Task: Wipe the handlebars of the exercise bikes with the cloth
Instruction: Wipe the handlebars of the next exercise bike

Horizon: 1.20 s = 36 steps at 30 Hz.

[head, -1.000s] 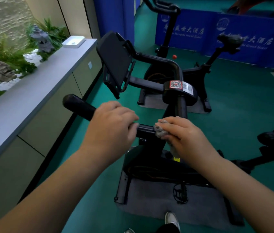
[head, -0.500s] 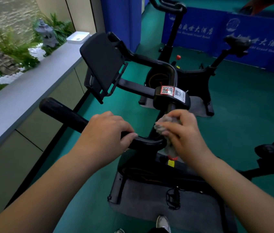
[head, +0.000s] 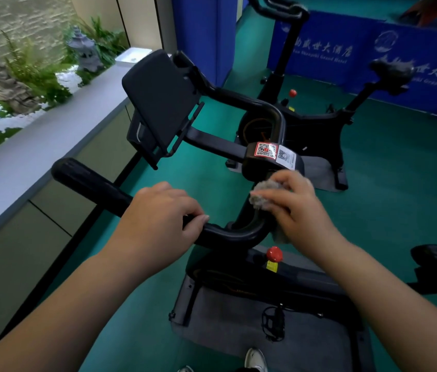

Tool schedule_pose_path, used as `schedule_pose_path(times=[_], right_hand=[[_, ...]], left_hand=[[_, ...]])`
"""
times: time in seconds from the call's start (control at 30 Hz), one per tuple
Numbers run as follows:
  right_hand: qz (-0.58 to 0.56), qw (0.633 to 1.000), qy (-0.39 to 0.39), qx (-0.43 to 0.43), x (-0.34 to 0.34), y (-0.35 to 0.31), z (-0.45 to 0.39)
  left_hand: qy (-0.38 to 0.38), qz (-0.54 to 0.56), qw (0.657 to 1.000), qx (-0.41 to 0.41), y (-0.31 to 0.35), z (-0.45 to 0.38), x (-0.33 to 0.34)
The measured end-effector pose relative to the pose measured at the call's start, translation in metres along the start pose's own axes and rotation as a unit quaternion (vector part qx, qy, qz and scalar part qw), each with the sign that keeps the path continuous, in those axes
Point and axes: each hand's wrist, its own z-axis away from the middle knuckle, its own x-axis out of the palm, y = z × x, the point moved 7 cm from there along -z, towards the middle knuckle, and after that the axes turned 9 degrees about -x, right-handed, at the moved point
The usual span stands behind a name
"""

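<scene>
Black exercise bike (head: 279, 280) sits on a grey mat (head: 212, 334). Left hand (head: 158, 218) has fingers wrapped around the handlebar (head: 96, 186), right hand (head: 296, 208) clutches the fuzzy grey cloth (head: 264, 196) against the handlebar's bend near the stem.

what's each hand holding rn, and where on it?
Left hand grips the handlebar mid-bar, near the bend. Right hand holds the bunched cloth, pressed on the bar's upright part.
</scene>
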Motion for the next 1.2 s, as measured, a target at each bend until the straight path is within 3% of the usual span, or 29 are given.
schedule_pose_path(times=[0.17,0.37,0.53,0.7,0.87,1.2], right_hand=[[0.04,0.997,-0.038,0.054,0.001,0.013,-0.036],[0.007,0.996,-0.082,-0.026,0.007,-0.029,0.01],[0.063,0.993,-0.081,-0.049,0.001,-0.006,-0.028],[0.183,0.965,-0.179,-0.059,0.004,0.006,-0.048],[0.125,0.956,-0.248,-0.095,0.011,-0.023,-0.025],[0.254,0.924,-0.278,-0.069,0.008,-0.004,-0.065]], left_hand=[[-0.011,0.002,1.0,-0.004,-0.001,0.0,0.001],[-0.014,0.01,1.0,-0.01,-0.005,0.002,0.002],[-0.014,0.013,1.0,0.0,-0.005,0.001,0.001],[-0.004,0.03,1.0,0.01,-0.007,0.003,0.003],[0.005,0.035,0.999,0.013,-0.008,0.002,0.005],[0.011,0.039,0.999,0.025,-0.009,0.002,0.004]])
